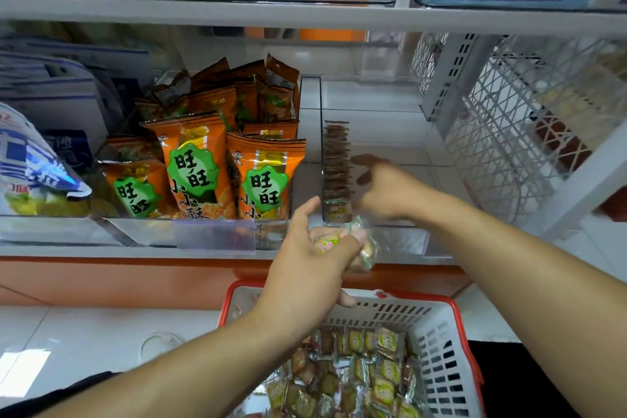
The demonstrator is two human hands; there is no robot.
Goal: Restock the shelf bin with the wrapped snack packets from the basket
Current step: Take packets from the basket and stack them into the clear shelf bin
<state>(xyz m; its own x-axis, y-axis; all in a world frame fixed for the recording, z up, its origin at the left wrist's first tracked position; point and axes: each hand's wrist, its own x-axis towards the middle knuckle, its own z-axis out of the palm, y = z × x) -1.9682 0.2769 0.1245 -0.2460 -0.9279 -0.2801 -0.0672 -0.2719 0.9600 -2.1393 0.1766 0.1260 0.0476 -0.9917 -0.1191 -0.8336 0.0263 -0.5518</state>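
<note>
While your left hand (pixel 307 258) grips a few clear-wrapped snack packets (pixel 353 243) above the white, red-rimmed plastic basket (pixel 437 326), keep your right hand (pixel 383 188), fingers loosely spread and empty, steadying the upright row of packets (pixel 336 166) inside the clear plastic shelf bin (pixel 400 241); add each packet upright.

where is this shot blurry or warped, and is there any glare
Head view: the right hand is motion-blurred beside the row of packets in the clear bin; the left hand and the snack packets it grips are softer than the sharp orange bags. The wide-angle lens bows the shelf edge. Glare glints on the blue and white bag.
</note>
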